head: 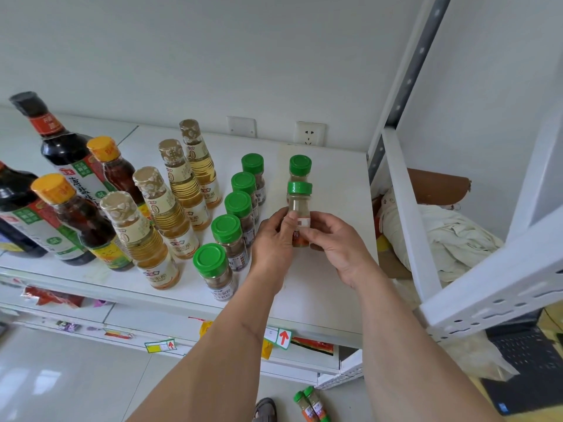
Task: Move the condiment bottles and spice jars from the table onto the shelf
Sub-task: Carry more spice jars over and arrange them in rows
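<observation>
Bottom of frame, two more green-capped jars (pixel 311 403) are seen lying low, not shelved yet. At frame centre a spice jar (pixel 299 213) is pinched upright between the curled fingers of the left hand (pixel 272 242) and right hand (pixel 338 243), probably to be lined up right in front of the jar behind (pixel 300 169) on the shelf (pixel 335 269).

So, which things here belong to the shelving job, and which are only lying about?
Job:
- spice jar, held by left hand and right hand
- green-capped jars standing in a row on the shelf
- vinegar bottles
- two jars at the bottom edge

Lying about:
- wall socket
- cloth bundle
- laptop
</observation>
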